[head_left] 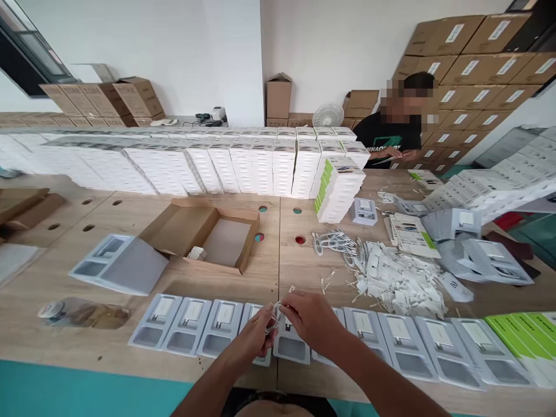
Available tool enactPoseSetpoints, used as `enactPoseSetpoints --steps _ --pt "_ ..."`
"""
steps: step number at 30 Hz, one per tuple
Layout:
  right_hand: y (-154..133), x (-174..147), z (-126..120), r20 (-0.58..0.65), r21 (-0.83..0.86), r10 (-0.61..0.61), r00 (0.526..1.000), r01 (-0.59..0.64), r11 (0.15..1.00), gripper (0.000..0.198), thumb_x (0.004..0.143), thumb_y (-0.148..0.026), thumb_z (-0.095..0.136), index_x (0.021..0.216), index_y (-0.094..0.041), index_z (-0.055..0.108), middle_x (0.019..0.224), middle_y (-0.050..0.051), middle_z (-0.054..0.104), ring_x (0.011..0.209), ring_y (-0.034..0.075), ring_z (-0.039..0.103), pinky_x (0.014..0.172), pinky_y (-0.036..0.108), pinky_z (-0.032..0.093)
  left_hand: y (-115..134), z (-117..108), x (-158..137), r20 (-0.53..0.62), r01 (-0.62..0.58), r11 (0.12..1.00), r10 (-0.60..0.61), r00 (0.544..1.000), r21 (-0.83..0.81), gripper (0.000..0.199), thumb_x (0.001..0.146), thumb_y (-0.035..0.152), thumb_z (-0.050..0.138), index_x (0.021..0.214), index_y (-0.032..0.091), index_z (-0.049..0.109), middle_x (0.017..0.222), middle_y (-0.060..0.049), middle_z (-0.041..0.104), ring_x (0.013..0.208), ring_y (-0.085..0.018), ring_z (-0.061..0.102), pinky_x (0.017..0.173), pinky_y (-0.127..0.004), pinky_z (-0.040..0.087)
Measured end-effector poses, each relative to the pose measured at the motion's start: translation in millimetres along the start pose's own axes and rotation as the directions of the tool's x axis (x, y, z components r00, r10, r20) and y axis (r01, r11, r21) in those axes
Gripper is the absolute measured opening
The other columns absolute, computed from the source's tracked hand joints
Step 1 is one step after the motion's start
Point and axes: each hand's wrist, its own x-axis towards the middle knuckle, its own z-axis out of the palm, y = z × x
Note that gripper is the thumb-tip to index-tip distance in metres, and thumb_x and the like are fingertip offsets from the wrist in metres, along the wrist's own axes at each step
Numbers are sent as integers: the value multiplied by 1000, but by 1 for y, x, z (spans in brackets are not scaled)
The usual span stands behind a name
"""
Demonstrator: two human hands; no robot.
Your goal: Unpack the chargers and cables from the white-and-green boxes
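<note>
A coiled white cable point(274, 319) is held between my two hands above a row of grey plastic trays. My left hand point(259, 335) is closed around the coil from the left. My right hand point(309, 315) pinches the cable at its upper right side, with a small pale end showing above the fingers. Beneath the hands, a tray point(292, 349) is partly covered. To the left lies another tray point(219, 336) with a flat white piece in its upper slot. More such trays point(410, 366) continue to the right.
An open cardboard box point(249, 243) and stacked trays point(134, 266) lie ahead left, near a clear bottle point(82, 314). Loose cables point(339, 243) and a pile of small white pieces point(399, 278) lie right. White boxes point(252, 168) line the back. A person point(386, 136) works across the table.
</note>
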Motion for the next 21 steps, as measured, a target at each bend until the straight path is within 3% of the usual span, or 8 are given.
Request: enactPoseSetpoints --steps 2,4,7,11,14,16,18,21 --pt "-7 1 13 -20 257 149 989 -139 957 24 94 -30 46 79 -21 62 68 -1 64 62 14 59 58 24 38 2 -5 2 24 -3 1000 3 1000 -20 53 78 74 42 81 21 42 65 5 45 47 -5 31 46 -22 11" --pt "-7 1 25 -8 453 276 961 -243 858 26 93 -33 45 78 -20 62 64 -2 64 56 13 61 56 23 41 3 -6 4 46 -10 999 12 999 -35 55 77 75 41 82 20 44 64 6 43 46 -5 30 46 -23 9" --pt "-3 -2 34 -28 575 366 930 -285 767 29 93 -38 44 80 -19 61 64 -1 66 57 14 64 59 24 45 3 -4 11 89 -23 999 26 996 -38 60 75 77 40 84 19 49 62 6 42 44 -5 26 46 -24 6" --pt "-2 -3 26 -90 532 369 925 -268 803 31 93 -40 45 77 -19 62 65 0 66 58 14 64 61 24 45 0 0 20 75 -42 999 43 996 -22 68 74 82 34 86 18 54 58 6 41 42 -5 24 46 -24 7" --pt "-2 1 26 45 573 339 940 -302 761 36 93 -42 43 74 -18 62 62 -1 63 48 12 58 51 22 42 0 1 22 62 -36 999 38 997 -28 70 72 85 30 76 18 51 56 5 41 41 -6 26 46 -24 7" --pt "-1 4 33 72 543 313 947 -300 784 37 94 -43 42 76 -19 64 59 -2 59 46 11 54 48 21 40 2 0 20 81 -46 999 48 996 -26 71 72 85 27 71 18 49 54 5 40 40 -6 25 46 -24 6" --pt "1 6 40 -23 400 267 963 -236 886 35 94 -41 43 78 -20 66 62 -1 58 54 13 56 54 23 43 3 -3 19 50 -60 998 60 997 -19 68 74 84 27 71 19 47 52 6 38 40 -6 23 46 -25 7" --pt "4 7 42 -271 116 110 956 -81 990 19 90 -33 52 95 -22 68 89 6 62 84 20 60 76 31 47 6 -8 17 -68 -95 995 94 993 -4 59 77 79 32 75 21 44 54 7 37 43 -7 22 47 -24 12"
